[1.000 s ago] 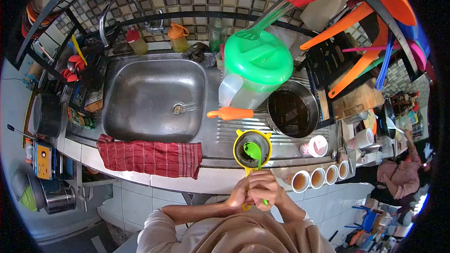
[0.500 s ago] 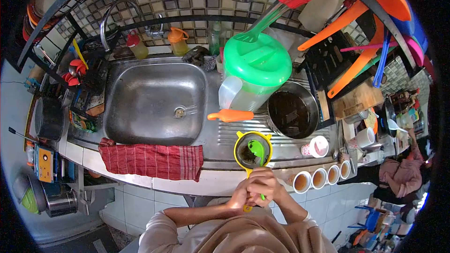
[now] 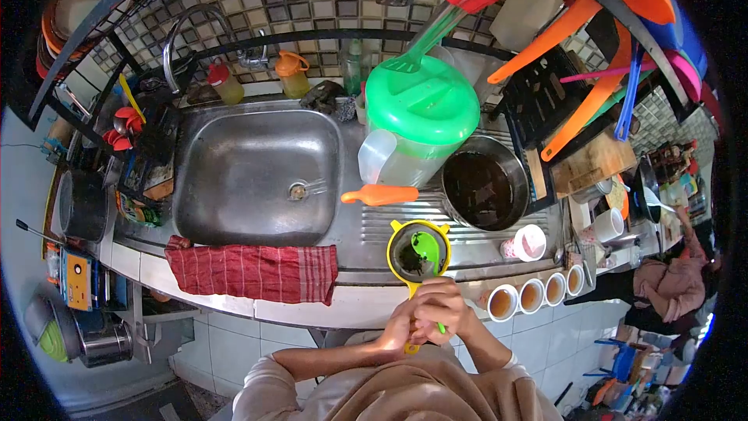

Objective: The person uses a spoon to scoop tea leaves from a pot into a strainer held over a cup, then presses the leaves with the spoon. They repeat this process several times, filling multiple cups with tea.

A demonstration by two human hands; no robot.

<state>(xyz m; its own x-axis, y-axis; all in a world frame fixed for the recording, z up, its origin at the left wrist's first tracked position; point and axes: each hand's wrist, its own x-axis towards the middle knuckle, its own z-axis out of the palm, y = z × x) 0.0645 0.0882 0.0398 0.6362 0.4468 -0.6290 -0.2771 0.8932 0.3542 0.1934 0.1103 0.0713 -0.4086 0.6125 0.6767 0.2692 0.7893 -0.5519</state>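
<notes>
My left hand (image 3: 397, 329) is closed around the handle of a yellow-rimmed strainer (image 3: 392, 265), near the counter's front edge. Dark wet leaves lie in its mesh. My right hand (image 3: 440, 306) grips a green spoon (image 3: 426, 246) whose bowl rests among the leaves. Both hands press close together, and the right one partly covers the left. Behind the strainer lies an orange handle-like piece (image 3: 379, 195), jutting out by a large jug (image 3: 417, 157) with a green lid. To its right, a metal pot (image 3: 485, 187) holds dark brown liquid.
Several paper cups of brown liquid (image 3: 532, 296) line the counter edge at my right, with another paper cup (image 3: 530, 242) behind them. A red cloth (image 3: 253, 271) hangs before the steel sink (image 3: 257, 164). Utensils hang overhead. Another person (image 3: 670, 288) stands at far right.
The green spoon's bowl has shifted very slightly within the strainer. My hands keep the same grip, and the view has moved a little.
</notes>
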